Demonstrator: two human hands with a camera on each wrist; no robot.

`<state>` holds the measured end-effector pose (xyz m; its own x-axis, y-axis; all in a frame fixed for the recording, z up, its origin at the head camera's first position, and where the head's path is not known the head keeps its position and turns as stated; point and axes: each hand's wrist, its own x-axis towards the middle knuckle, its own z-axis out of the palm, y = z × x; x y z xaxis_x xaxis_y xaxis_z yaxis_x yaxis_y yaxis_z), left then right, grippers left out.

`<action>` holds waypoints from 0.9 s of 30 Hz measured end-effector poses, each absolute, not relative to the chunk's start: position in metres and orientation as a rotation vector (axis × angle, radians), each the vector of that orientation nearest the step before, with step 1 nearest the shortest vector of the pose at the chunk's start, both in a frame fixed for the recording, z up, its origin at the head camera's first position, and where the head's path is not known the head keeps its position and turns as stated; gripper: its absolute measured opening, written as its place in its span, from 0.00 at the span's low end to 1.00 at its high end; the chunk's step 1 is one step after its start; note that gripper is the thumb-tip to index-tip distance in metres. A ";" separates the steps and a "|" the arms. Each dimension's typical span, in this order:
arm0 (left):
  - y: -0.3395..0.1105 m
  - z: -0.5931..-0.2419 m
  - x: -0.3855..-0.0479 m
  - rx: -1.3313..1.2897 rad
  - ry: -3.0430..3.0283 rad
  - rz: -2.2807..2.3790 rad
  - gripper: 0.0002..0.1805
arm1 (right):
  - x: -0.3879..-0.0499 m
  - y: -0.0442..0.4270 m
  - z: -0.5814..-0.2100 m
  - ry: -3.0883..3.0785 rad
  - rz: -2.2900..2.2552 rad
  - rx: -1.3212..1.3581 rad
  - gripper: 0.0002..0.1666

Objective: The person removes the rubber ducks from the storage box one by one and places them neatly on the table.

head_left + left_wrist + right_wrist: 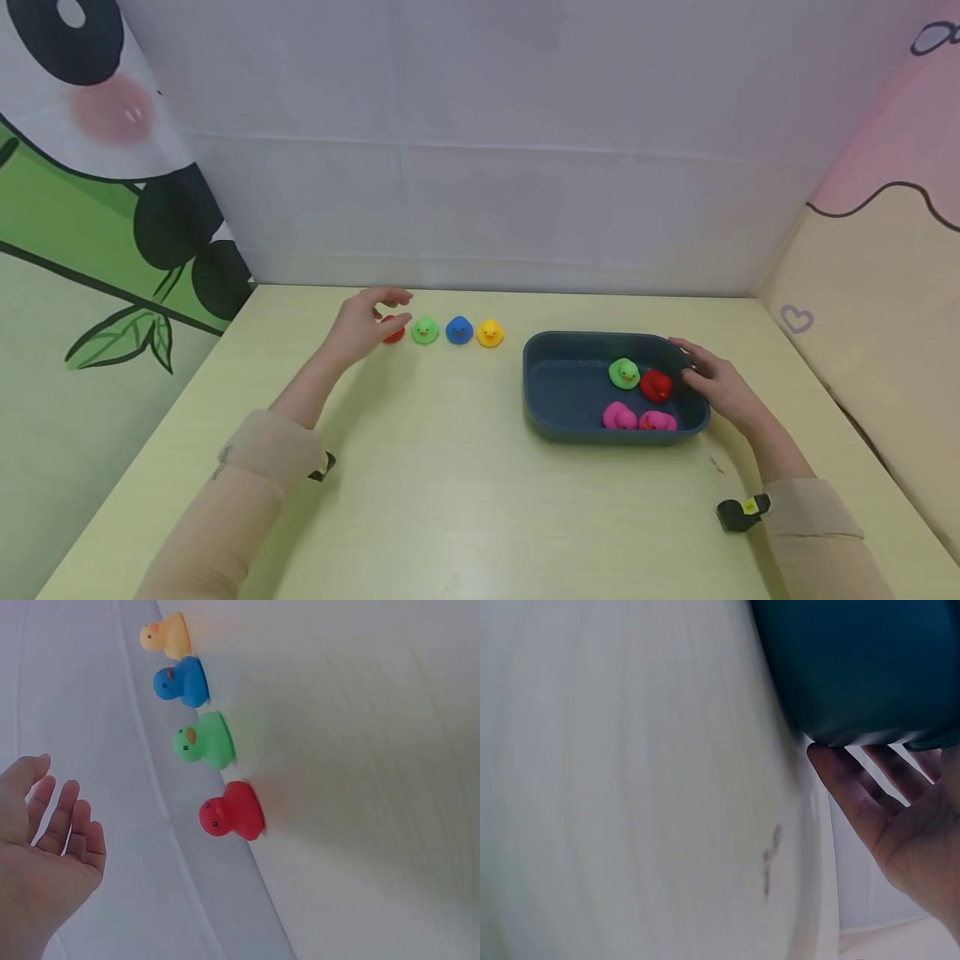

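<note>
In the head view a red duck (392,330), a green duck (425,330), a blue duck (459,330) and a yellow duck (490,333) stand in a row. My left hand (365,323) hovers by the red duck, fingers loosely bent; the left wrist view shows a gap between this hand (49,847) and the red duck (234,811). A dark blue bin (562,429) holds a green duck (624,373), a red duck (656,386) and two pink ducks (619,416). My right hand (716,383) touches its right end, fingers extended against the outer wall in the right wrist view.
The pale wooden table (420,500) meets a white cloth backdrop (480,208) just behind the duck row. Printed panels stand at the left (112,250) and right (885,333) sides.
</note>
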<state>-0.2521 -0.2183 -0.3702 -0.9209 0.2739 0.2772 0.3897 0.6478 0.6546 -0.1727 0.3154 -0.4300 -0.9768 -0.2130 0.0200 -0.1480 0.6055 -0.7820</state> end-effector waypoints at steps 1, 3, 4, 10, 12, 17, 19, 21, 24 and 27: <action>-0.216 -0.368 -0.250 -0.540 -2.707 -1.145 0.18 | -0.173 0.316 -0.430 2.747 -1.328 -0.312 0.31; -0.210 -0.364 -0.245 -0.522 -2.697 -1.198 0.18 | -0.173 0.316 -0.431 2.748 -1.328 -0.315 0.31; -0.208 -0.363 -0.242 -0.513 -2.691 -1.219 0.18 | -0.173 0.316 -0.431 2.747 -1.331 -0.313 0.31; -0.190 -0.353 -0.229 -0.531 -2.628 -1.229 0.18 | -0.172 0.315 -0.431 2.762 -1.317 -0.307 0.30; -0.183 -0.350 -0.225 -0.544 -2.602 -1.245 0.18 | -0.171 0.315 -0.430 2.763 -1.314 -0.305 0.30; -0.166 -0.344 -0.214 -0.562 -2.540 -1.344 0.18 | -0.171 0.315 -0.429 2.747 -1.325 -0.310 0.31; -0.159 -0.342 -0.210 -0.577 -2.515 -1.378 0.18 | -0.171 0.315 -0.429 2.746 -1.322 -0.312 0.31; -0.153 -0.340 -0.206 -0.584 -2.500 -1.402 0.18 | -0.171 0.315 -0.428 2.747 -1.321 -0.312 0.31; -0.143 -0.338 -0.199 -0.598 -2.482 -1.447 0.18 | -0.171 0.315 -0.428 2.754 -1.320 -0.307 0.31; -0.133 -0.338 -0.193 -0.609 -2.481 -1.472 0.18 | -0.172 0.314 -0.429 2.755 -1.323 -0.313 0.31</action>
<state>-0.1933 -0.1334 -0.3376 -0.8969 0.2482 0.3659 0.4401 0.4216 0.7928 -0.1721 0.3142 -0.4288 -0.9768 -0.2126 0.0254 -0.1527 0.6085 -0.7788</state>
